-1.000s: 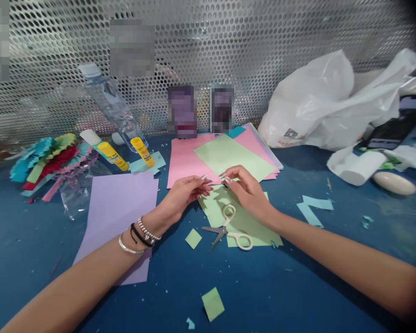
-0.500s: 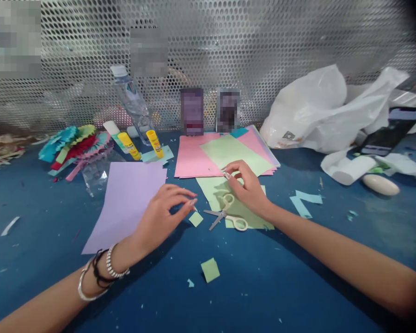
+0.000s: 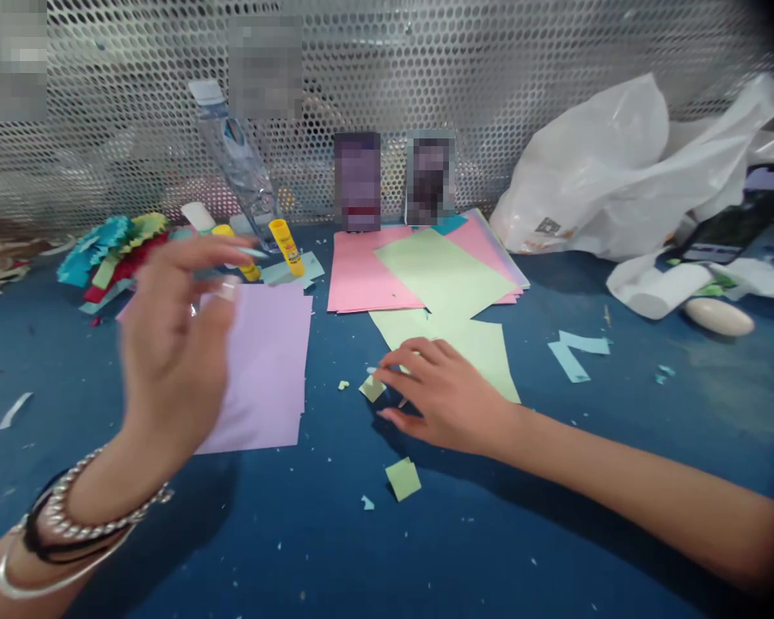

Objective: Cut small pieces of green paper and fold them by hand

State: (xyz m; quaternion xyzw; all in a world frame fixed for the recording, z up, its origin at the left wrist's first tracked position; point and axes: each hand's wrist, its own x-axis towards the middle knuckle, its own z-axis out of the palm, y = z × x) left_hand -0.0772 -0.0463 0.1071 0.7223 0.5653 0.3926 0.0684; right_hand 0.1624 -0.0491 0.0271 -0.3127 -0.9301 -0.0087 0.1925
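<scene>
My left hand (image 3: 174, 344) hangs in the air above a lilac sheet (image 3: 267, 361), slightly blurred. Its fingers are loosely apart and hold nothing. My right hand (image 3: 442, 395) rests palm down on the blue table (image 3: 503, 542), at the near corner of a light green sheet (image 3: 477, 340). Its fingers are curled over whatever lies beneath, and no scissors show anywhere. A small green paper square (image 3: 372, 389) lies at its fingertips, and another green square (image 3: 403, 478) lies nearer to me.
Pink and green sheets (image 3: 374, 271) are stacked at the back. Glue sticks (image 3: 287, 245), a water bottle (image 3: 236, 163) and folded paper fans (image 3: 113, 254) are at the back left. White plastic bags (image 3: 593, 180), a phone (image 3: 735, 223) and a paper roll (image 3: 661, 297) lie right. A perforated metal wall (image 3: 490, 69) stands behind.
My left hand has lifted off the table and swung left over the lilac sheet. My right hand dropped from the green sheet's edge onto the spot where the scissors lay, hiding them.
</scene>
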